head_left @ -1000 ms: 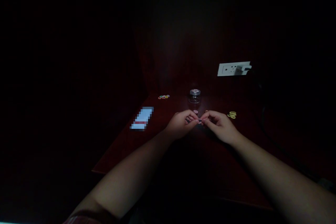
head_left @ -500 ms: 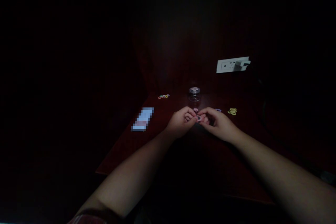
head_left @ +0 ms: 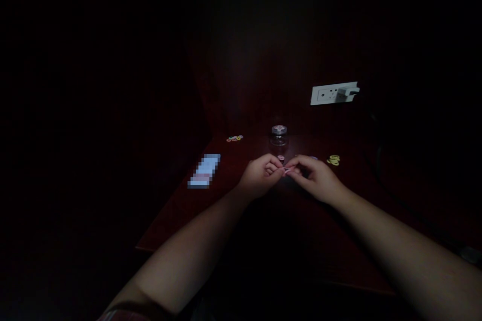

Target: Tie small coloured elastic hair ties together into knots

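A small pink hair tie point(head_left: 287, 170) is pinched between my two hands, above the dark red table. My left hand point(head_left: 260, 174) grips its left side with thumb and fingers closed. On the other side, my right hand point(head_left: 314, 176) has thumb and forefinger closed on it. Just beyond the fingers lies another pink hair tie point(head_left: 280, 158), partly hidden. Behind it stands a clear jar point(head_left: 279, 139) with a lid on. Past my right hand, purple hair ties point(head_left: 314, 158) show only in part, and a yellow pile point(head_left: 333, 160) lies farther right.
Several mixed-colour hair ties point(head_left: 235, 138) lie at the back left of the table point(head_left: 181, 220). A blurred-out bright rectangle point(head_left: 204, 171) rests near the left edge. On the wall is a white socket point(head_left: 334, 93) with a plug in it. The surroundings are very dark.
The pink hair tie has turned from showing its round opening to a narrow, edge-on shape between the fingers. My right fingers have shifted slightly; both arms stay almost in place.
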`<state>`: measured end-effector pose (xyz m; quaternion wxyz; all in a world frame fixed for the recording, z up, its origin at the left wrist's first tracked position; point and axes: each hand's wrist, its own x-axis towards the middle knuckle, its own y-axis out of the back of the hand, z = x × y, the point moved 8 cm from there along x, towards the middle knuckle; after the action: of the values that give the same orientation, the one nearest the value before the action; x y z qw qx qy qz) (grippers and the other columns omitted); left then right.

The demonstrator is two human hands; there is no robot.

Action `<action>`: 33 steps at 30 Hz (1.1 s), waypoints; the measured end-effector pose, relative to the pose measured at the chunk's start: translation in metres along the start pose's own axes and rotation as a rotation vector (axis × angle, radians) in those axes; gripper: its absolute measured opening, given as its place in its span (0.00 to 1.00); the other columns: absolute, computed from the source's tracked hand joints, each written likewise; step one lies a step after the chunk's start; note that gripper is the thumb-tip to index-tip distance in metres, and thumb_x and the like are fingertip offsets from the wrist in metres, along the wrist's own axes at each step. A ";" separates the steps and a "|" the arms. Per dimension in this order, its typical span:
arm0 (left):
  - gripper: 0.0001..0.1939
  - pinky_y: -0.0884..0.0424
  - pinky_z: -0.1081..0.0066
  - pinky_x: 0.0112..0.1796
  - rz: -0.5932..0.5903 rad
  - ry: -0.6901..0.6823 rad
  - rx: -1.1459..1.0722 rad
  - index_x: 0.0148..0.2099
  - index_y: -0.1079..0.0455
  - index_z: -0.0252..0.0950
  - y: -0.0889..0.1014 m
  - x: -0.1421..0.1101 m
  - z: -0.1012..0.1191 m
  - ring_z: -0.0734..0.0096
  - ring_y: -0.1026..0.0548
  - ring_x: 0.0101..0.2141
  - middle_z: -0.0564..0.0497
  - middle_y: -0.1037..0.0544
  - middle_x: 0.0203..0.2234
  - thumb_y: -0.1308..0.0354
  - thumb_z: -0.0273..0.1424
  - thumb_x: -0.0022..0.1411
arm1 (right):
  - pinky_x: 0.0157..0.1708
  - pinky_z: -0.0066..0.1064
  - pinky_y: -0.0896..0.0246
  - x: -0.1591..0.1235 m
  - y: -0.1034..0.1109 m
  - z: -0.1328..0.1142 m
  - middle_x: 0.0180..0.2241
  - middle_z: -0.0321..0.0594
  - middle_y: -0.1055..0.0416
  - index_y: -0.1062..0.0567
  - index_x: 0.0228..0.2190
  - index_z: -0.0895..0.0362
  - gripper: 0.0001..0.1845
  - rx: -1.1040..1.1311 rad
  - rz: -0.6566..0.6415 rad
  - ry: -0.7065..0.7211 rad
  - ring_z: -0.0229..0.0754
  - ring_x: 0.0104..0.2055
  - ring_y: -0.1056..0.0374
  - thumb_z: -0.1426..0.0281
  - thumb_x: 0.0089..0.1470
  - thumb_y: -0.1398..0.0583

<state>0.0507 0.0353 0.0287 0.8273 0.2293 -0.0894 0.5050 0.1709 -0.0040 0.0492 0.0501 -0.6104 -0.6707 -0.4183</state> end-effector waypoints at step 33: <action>0.11 0.34 0.77 0.27 -0.004 -0.034 0.086 0.40 0.29 0.31 0.000 0.000 0.000 0.75 0.25 0.30 0.47 0.22 0.30 0.38 0.30 0.53 | 0.33 0.34 0.37 0.000 0.006 0.002 0.28 0.41 0.29 0.23 0.31 0.57 0.08 -0.076 0.033 -0.008 0.42 0.32 0.33 0.66 0.55 0.41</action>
<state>0.0508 0.0353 0.0291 0.8159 0.2736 -0.0813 0.5029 0.1769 -0.0039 0.0511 0.0310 -0.6246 -0.6444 -0.4400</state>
